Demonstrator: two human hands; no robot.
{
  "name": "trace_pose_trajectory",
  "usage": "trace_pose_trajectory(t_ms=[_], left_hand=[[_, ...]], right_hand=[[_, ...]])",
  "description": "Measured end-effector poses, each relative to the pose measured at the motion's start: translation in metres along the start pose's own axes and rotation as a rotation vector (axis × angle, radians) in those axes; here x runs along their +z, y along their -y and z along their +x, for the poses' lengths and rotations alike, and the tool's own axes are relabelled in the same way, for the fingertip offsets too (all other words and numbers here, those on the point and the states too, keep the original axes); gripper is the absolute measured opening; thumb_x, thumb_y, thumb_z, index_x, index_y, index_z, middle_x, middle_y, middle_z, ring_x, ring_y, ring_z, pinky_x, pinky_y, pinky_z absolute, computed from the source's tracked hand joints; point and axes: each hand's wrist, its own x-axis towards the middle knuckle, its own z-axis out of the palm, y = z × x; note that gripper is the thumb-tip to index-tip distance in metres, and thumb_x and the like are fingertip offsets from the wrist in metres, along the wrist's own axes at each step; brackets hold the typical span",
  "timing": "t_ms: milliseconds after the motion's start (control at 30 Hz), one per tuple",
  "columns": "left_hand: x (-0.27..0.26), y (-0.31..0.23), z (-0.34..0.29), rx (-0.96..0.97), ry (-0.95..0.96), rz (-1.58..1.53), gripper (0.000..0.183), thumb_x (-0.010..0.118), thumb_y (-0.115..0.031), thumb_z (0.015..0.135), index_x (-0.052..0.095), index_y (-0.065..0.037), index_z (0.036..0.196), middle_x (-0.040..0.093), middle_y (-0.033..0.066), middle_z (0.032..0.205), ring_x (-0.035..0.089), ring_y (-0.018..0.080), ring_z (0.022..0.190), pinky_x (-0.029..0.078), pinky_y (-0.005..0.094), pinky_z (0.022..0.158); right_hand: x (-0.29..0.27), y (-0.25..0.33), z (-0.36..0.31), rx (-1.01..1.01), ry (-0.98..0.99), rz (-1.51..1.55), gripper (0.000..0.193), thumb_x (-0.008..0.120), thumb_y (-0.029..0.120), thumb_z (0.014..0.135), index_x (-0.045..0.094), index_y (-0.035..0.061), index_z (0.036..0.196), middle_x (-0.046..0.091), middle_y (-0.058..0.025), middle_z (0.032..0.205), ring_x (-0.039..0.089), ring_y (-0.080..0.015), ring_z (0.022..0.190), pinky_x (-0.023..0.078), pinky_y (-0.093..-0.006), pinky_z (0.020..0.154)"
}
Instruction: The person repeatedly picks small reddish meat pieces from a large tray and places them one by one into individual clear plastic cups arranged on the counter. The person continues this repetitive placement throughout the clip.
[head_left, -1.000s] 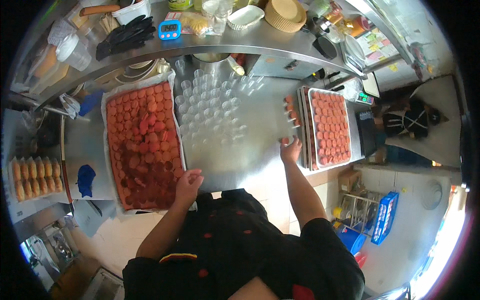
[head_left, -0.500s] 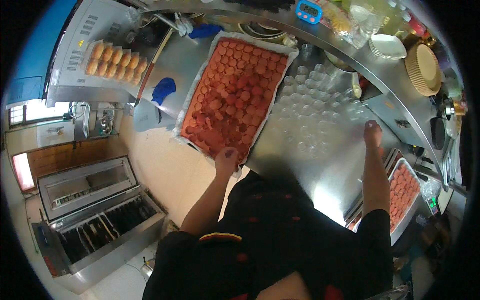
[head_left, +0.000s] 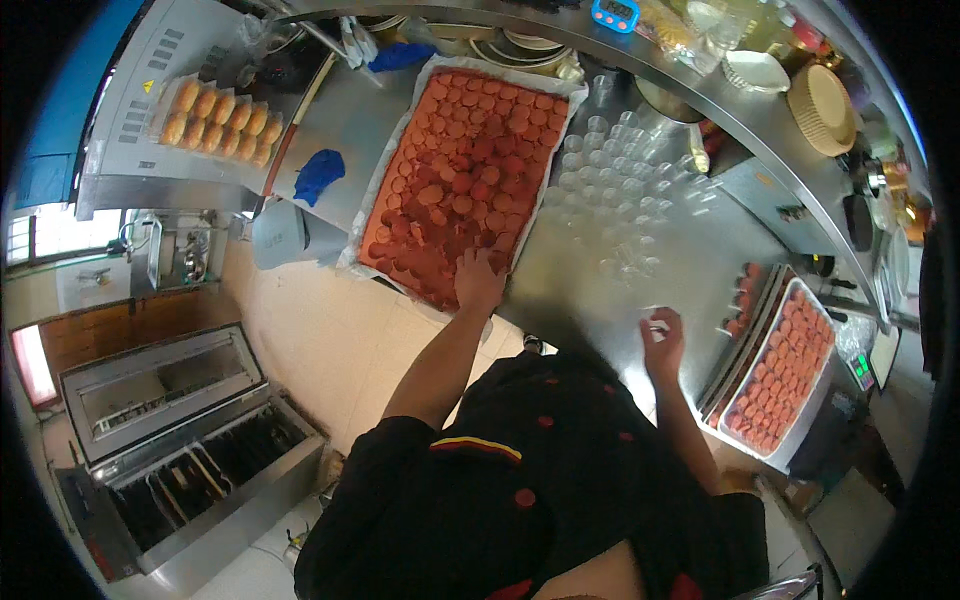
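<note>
A large red sheet cake (head_left: pixel 425 180), cut into many rounds, lies on white lining paper (head_left: pixel 574 105) on the steel worktop. My left hand (head_left: pixel 480 282) is over its near right part, fingers apart and fingertips down among the loose rounds. Above the worktop's near edge, right of the cake, my right hand (head_left: pixel 664 345) has thumb and fingers curled together. Something pale shows between them, too small to make out. Many small clear plastic cups (head_left: pixel 622 165) stand in rows beyond, right of the cake.
At right, a tray of red rounds (head_left: pixel 782 365) rests on stacked trays. A steel shelf (head_left: pixel 740 115) curves overhead with a blue timer (head_left: pixel 615 14) and paper baking cases (head_left: pixel 822 110). Blue cloth (head_left: pixel 320 178) and packed buns (head_left: pixel 218 125) are at left. An open chest freezer (head_left: pixel 205 475) stands lower left.
My left hand has moved from the cake's near edge further onto it, its fingers spreading. My right hand has come left and nearer, away from the cups' right side.
</note>
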Motion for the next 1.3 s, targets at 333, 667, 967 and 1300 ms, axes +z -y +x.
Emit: trace_pose_trajectory(t_ms=[333, 667, 967, 1300], left_hand=[[-0.011, 0.028, 0.003, 0.062, -0.021, -0.397, 0.046, 0.078, -0.022, 0.089, 0.061, -0.005, 0.128, 0.070, 0.0183, 0.122, 0.066, 0.0354, 0.112, 0.053, 0.0442, 0.101], [-0.165, -0.078, -0.080, 0.428, 0.295, -1.003, 0.032, 0.076, -0.008, 0.090, 0.065, -0.001, 0.119, 0.072, 0.0092, 0.113, 0.069, 0.0159, 0.104, 0.054, 0.0296, 0.086], [-0.153, -0.083, -0.089, 0.585, 0.187, -0.762, 0.023, 0.077, -0.012, 0.090, 0.071, -0.006, 0.111, 0.069, 0.0079, 0.110, 0.067, 0.0169, 0.091, 0.053, 0.0307, 0.078], [-0.102, -0.113, -0.074, -0.132, 0.916, -1.542, 0.042, 0.073, -0.012, 0.097, 0.052, -0.001, 0.132, 0.067, 0.0127, 0.114, 0.070, 0.0235, 0.103, 0.059, 0.0372, 0.090]], right_hand=[[0.061, 0.098, -0.045, -0.032, 0.211, 0.259, 0.060, 0.079, 0.001, 0.083, 0.046, 0.0065, 0.134, 0.055, -0.0161, 0.127, 0.063, -0.0281, 0.119, 0.059, -0.0383, 0.089], [0.075, 0.187, -0.048, -0.344, 0.244, -0.035, 0.060, 0.082, 0.002, 0.081, 0.055, 0.0066, 0.135, 0.057, -0.0164, 0.131, 0.063, -0.0324, 0.119, 0.061, -0.0407, 0.091], [0.071, 0.195, -0.051, -0.393, 0.185, -0.010, 0.059, 0.081, -0.002, 0.079, 0.057, 0.0058, 0.133, 0.057, -0.0181, 0.130, 0.063, -0.0341, 0.118, 0.062, -0.0393, 0.090], [0.066, 0.183, -0.035, -0.481, 0.083, -0.046, 0.057, 0.084, -0.001, 0.075, 0.057, 0.0079, 0.124, 0.058, -0.0167, 0.124, 0.064, -0.0353, 0.111, 0.058, -0.0401, 0.089]])
